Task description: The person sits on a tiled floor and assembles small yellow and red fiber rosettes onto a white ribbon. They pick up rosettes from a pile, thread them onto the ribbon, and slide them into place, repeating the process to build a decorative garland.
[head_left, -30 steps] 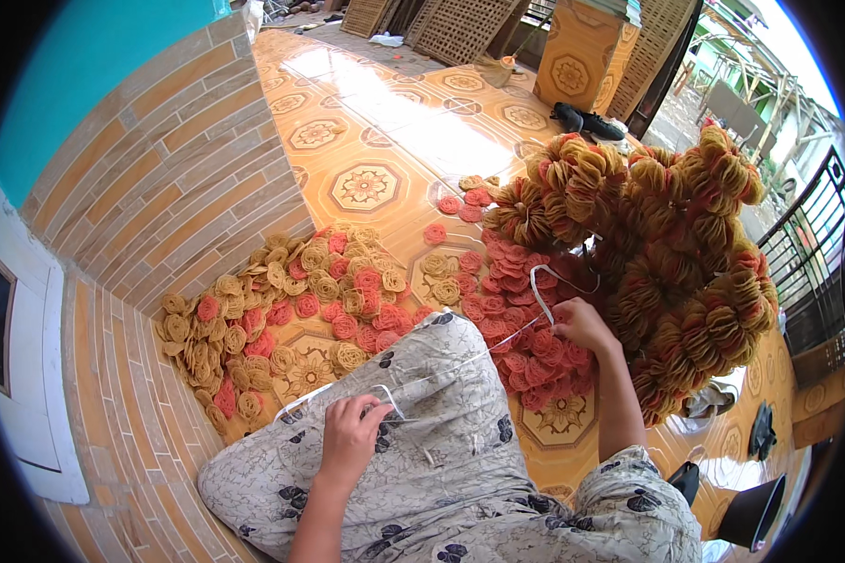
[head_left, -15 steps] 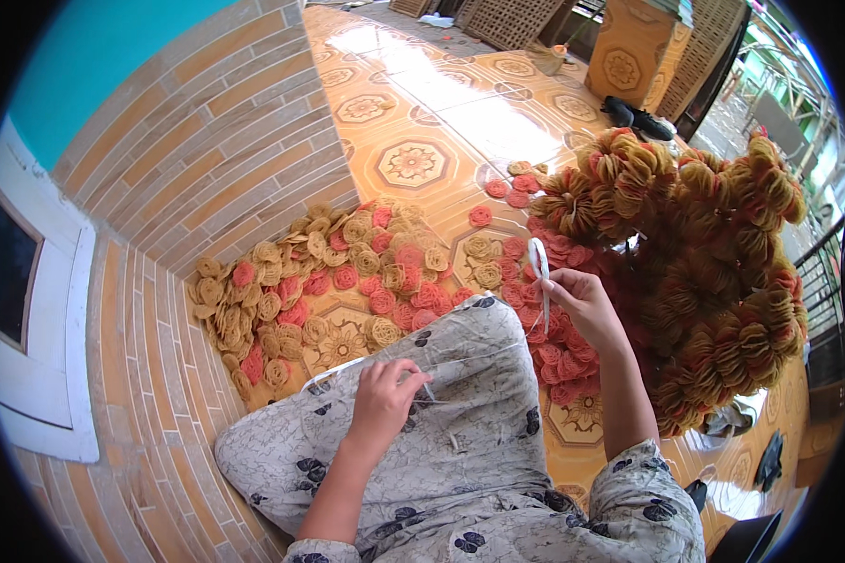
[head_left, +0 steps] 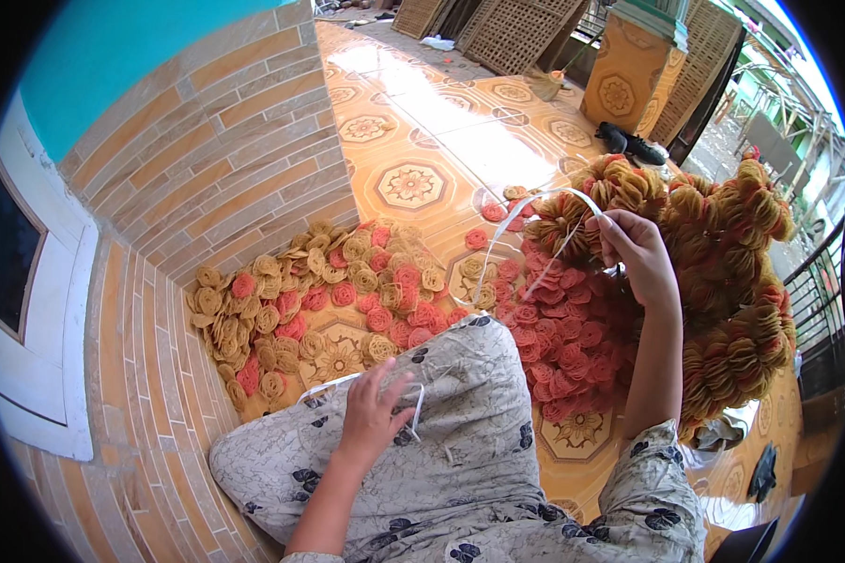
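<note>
The right hand [head_left: 637,251] is raised at centre right of the frame, in front of the strung bundles [head_left: 723,281] of tan and orange rosettes. Its fingers are pinched together on a thin white strip [head_left: 521,218]. From the pinch the strip arcs up and left, then drops toward the knee at frame centre.

The left hand [head_left: 374,413] rests on the lap at lower centre, on the grey floral cloth [head_left: 479,450]. Its fingers are curled down over another white strip [head_left: 347,380]. This strip loops out to the left of the hand and shows again below the fingers. Whether the fingers clamp it or only press it to the cloth cannot be told.

Loose rosettes [head_left: 329,300], tan and red mixed, lie in a heap at centre left, against the foot of the brick wall [head_left: 216,178]. A denser patch of red rosettes [head_left: 573,347] lies just below the right hand, touching the bundles. The patterned tile floor [head_left: 422,141] runs toward the top of the frame. Dark shoes [head_left: 629,145] lie at upper right, beside an orange pillar [head_left: 624,84].
</note>
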`<state>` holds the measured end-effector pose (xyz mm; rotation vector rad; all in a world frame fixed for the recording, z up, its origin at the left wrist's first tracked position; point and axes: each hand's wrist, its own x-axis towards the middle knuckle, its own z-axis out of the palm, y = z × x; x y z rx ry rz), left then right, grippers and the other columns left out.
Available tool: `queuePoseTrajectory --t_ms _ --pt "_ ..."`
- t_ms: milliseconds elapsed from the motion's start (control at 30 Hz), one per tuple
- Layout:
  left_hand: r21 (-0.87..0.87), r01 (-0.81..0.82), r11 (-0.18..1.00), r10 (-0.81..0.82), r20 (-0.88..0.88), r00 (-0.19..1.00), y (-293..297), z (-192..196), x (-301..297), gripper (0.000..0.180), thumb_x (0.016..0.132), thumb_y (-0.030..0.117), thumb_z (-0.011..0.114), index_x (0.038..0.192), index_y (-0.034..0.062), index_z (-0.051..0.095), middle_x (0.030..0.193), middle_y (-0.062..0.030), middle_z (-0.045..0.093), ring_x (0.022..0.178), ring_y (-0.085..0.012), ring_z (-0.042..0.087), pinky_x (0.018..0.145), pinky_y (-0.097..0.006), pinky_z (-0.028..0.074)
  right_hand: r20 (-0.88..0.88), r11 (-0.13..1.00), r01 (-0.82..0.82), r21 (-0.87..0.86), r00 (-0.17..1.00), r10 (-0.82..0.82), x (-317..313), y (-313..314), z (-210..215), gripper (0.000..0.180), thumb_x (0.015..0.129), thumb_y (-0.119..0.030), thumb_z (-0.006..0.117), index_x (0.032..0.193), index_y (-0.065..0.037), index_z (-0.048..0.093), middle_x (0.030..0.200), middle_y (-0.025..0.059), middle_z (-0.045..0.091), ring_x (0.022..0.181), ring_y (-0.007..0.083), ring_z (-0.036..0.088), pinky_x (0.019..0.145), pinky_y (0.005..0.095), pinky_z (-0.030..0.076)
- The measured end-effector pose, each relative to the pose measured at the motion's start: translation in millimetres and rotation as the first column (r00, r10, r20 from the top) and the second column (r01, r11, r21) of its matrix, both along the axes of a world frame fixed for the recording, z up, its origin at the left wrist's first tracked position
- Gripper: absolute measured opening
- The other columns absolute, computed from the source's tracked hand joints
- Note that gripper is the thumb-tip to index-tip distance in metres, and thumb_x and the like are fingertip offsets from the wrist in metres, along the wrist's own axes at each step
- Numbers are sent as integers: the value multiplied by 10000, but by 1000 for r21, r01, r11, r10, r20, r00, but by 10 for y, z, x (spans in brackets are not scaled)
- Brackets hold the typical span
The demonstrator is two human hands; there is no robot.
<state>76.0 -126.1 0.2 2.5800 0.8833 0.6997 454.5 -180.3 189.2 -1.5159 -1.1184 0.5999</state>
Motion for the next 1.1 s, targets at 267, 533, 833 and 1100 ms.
queuePoseTrajectory --t_ms 267,533,833,1100 --pt "87 258 962 -262 42 964 -149 83 320 92 826 208 675 859 135 630 1322 -67 503 1223 -281 456 1036 -464 351 102 989 -70 -133 991 84 103 51 278 228 963 -208 556 928 -3 648 620 -66 457 542 19 381 489 183 308" --pt "-223 -54 973 62 31 998 104 437 249 223 872 9 546 1095 16 542 1177 -149 597 1045 -335 593 937 -372 451 89 985 -125 117 989 115 -286 38 -5 73 904 -22 574 944 -10 635 769 -8 586 640 51 501 584 189 425" --pt "-715 517 471 346 689 637 248 787 484 247 1005 215 447 1067 43 613 1194 -116 614 1114 -216 563 947 -331 430 426 860 -496 122 808 406 -1482 59 -809 124 836 6 631 959 18 621 1117 137 602 990 253 615 836 335 495" --pt "-649 648 399 755 634 170 410 636 58 202 983 260 501 871 118 591 892 -26 643 730 -103 557 730 -267 469 -700 452 -883 -127 403 590 -1900 -108 -1494 284 1009 -295 439 969 -52 579 835 1 591 741 94 544 746 251 447"
